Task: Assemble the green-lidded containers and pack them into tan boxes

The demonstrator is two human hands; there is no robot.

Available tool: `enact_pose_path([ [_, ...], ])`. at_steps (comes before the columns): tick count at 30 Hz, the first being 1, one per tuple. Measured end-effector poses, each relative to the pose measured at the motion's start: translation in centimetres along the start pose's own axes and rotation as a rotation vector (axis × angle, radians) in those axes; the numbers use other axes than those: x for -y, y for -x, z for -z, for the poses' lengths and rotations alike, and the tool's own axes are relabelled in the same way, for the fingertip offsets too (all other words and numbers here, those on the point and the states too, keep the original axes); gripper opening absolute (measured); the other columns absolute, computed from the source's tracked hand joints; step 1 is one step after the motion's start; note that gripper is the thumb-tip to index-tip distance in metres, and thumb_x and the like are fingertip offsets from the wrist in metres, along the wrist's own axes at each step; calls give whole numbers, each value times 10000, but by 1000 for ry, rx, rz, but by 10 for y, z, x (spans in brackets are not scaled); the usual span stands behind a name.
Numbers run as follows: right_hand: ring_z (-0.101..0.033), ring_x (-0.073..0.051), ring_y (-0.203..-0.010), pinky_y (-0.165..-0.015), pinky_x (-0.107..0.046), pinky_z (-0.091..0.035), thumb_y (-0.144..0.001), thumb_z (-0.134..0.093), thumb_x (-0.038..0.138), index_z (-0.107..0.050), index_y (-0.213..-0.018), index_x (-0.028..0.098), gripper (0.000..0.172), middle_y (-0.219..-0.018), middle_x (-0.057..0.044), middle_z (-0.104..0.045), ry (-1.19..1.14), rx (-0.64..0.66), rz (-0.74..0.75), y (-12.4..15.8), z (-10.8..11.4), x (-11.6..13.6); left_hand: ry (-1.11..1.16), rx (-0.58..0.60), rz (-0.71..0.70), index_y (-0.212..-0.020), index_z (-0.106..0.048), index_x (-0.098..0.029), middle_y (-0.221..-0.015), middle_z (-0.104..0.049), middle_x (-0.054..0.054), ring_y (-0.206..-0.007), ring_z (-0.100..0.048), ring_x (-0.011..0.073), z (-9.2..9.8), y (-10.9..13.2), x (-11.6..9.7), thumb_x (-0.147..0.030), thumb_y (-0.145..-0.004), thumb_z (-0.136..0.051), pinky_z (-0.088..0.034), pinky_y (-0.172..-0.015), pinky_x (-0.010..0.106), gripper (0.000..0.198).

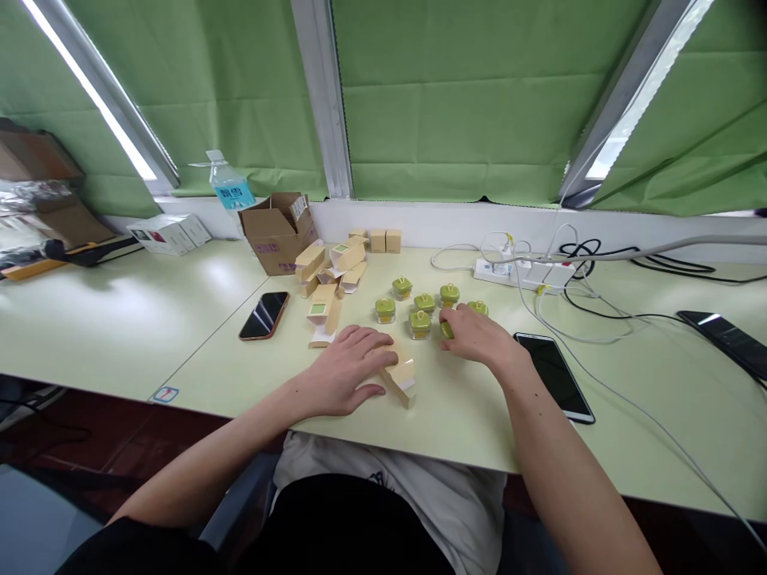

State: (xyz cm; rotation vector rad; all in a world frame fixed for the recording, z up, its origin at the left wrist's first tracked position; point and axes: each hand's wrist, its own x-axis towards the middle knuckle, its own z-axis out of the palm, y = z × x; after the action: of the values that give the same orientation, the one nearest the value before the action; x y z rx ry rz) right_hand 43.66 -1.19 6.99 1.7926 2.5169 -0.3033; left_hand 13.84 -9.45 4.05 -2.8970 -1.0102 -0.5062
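My left hand [347, 371] lies low over the table, fingers stretched out and thumb apart. Its fingertips reach the upper end of a small cream carton [403, 375], whose flap stands open at the near end. With bent fingers, my right hand [478, 335] grips a small jar with a green lid [446, 329], mostly covered by the hand. Several similar jars stand close by, among them a front jar [419, 324], a left jar [385, 311] and a back jar [402, 287]. One more jar [478, 308] shows just behind my right hand.
Opened cream cartons [323, 307] lie in a pile at left, by a brown cardboard box [279, 235]. Closed small boxes [385, 240] stand at the back. A phone [264, 315] lies left, a white-framed phone [554, 375] right. Cables trail from a power strip [524, 273].
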Motion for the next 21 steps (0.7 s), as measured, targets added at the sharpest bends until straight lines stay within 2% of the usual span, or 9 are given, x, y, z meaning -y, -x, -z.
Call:
enact_pose_path([
  [2, -737, -336, -1139, -840, -351, -496, -946, -779, 215, -711, -1189, 203, 252, -1281, -179, -719, -18, -11, 19, 1, 1, 0, -43, 10, 9, -1413, -592, -232, -1547, -641, 196, -1406, -601, 429, -3, -1, -5, -418, -985, -820, -476, -1161, 611, 520],
  [5, -739, -332, -1152, -816, -335, -476, -922, -736, 116, -738, -1248, 215, 340, -1277, -169, -742, -29, -7, 55, 3, 3, 2, -71, -31, 62, -1412, -588, -228, -1529, -632, 210, -1375, -602, 451, -14, -4, -11, -584, -886, -912, -488, -1149, 627, 712],
  [7, -744, -326, -1142, -789, -329, -458, -920, -712, 83, -741, -1270, 217, 376, -1254, -158, -765, -33, 5, 70, 5, 5, 4, -74, -68, 113, -1382, -601, -232, -1491, -643, 207, -1345, -615, 459, -22, -8, -14, -633, -804, -965, -501, -1135, 631, 793],
  [10, -739, -345, -1179, -799, -340, -461, -969, -763, 186, -704, -1351, 201, 387, -1252, -161, -780, -55, 16, 46, 7, 7, 7, -77, -121, 183, -1357, -605, -233, -1451, -661, 200, -1333, -638, 454, -30, -12, -14, -463, -823, -976, -524, -1124, 627, 690],
  [12, -719, -367, -1246, -836, -357, -473, -1005, -796, 310, -661, -1414, 184, 448, -1298, -178, -766, -64, 19, 15, 7, 7, 8, -70, -152, 214, -1349, -595, -232, -1443, -679, 195, -1339, -658, 440, -32, -12, -12, -299, -880, -892, -540, -1121, 621, 559],
  [14, -705, -379, -1279, -857, -370, -476, -1028, -790, 366, -635, -1434, 165, 479, -1329, -194, -750, -55, 24, -9, 6, 6, 8, -15, -182, 249, -1356, -574, -235, -1439, -697, 189, -1350, -679, 426, -31, -11, -8, -241, -914, -812, -549, -1134, 619, 502],
  [17, -705, -383, -1291, -845, -370, -468, -1035, -764, 308, -597, -1478, 143, 501, -1377, -219, -731, -47, 33, -32, 5, 5, 8, 202, -181, 342, -1419, -512, -238, -1412, -721, 178, -1324, -719, 398, -23, -11, 3, -371, -977, -766, -581, -1122, 595, 526],
  [21, -707, -391, -1303, -806, -362, -447, -1012, -736, 228, -548, -1552, 137, 579, -1439, -243, -712, -46, 34, -38, 4, 5, 8, 488, -51, 384, -1414, -498, -240, -1373, -732, 150, -1267, -748, 348, -8, -21, 24, -507, -1020, -710, -626, -1062, 508, 521],
])
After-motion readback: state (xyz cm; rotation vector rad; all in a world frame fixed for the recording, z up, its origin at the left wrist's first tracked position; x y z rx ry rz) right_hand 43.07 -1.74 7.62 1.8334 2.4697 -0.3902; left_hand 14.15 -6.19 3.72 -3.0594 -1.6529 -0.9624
